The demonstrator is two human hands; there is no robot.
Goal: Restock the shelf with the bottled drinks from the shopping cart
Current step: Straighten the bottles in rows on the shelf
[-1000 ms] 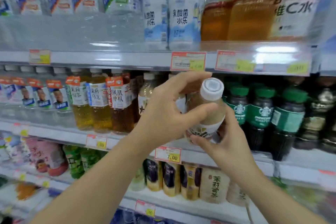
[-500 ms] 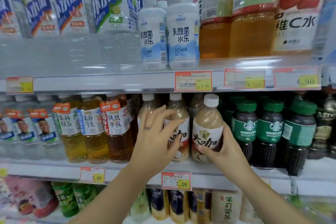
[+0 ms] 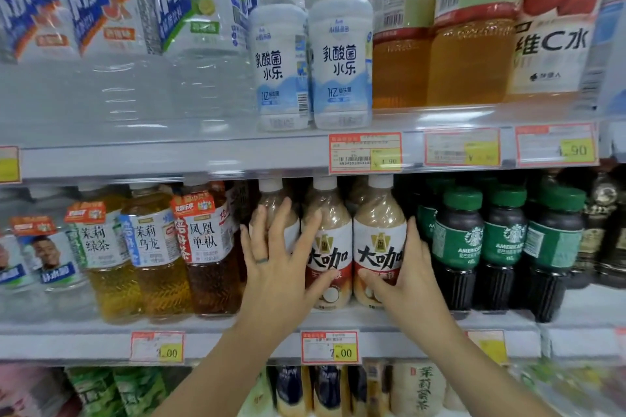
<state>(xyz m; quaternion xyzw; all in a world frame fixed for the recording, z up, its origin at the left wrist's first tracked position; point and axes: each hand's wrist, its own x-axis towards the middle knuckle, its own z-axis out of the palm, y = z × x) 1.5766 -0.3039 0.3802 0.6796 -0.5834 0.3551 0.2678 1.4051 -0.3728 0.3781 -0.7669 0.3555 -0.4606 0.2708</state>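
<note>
Three milky-brown coffee bottles with white caps and red-and-white labels stand side by side on the middle shelf (image 3: 237, 328). My right hand (image 3: 408, 278) wraps the rightmost coffee bottle (image 3: 378, 234), which stands upright on the shelf; the thumb crosses its lower front and the fingers run up its right side. My left hand (image 3: 276, 267) lies flat with spread fingers against the leftmost coffee bottle (image 3: 271, 206), its thumb touching the middle coffee bottle (image 3: 330, 247). The shopping cart is out of view.
Dark green-labelled coffee bottles (image 3: 457, 247) stand tight to the right, amber tea bottles (image 3: 206, 247) tight to the left. The upper shelf (image 3: 169, 159) with water and white drink bottles (image 3: 338, 54) hangs just above the caps. Price tags (image 3: 330, 347) line the shelf edges.
The bottle I held tilted in both hands in front of the shelf now stands upright in the row. My left hand has let go and spread flat against the neighbouring bottles. The view has moved closer.
</note>
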